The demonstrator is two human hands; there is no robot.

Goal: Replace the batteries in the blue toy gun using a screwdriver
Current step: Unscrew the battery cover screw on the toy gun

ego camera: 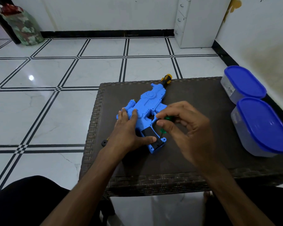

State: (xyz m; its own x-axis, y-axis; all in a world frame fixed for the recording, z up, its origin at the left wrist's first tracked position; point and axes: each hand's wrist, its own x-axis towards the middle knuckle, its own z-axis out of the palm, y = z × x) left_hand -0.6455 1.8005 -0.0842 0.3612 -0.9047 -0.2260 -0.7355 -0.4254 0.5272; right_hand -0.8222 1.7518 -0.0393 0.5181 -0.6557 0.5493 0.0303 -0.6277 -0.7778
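Note:
The blue toy gun lies flat on a dark woven table, its yellow-tipped muzzle toward the far edge and its grip toward me. A black battery cover sits in the grip. My left hand presses flat on the gun's rear, thumb lying on the black cover. My right hand pinches a small green-handled screwdriver, held upright with its tip at the bottom of the grip. Most of the handle is hidden by my fingers.
Two clear containers with blue lids stand at the table's right edge by the wall. A small black part lies at the table's left edge behind my left wrist. White tiled floor surrounds the table.

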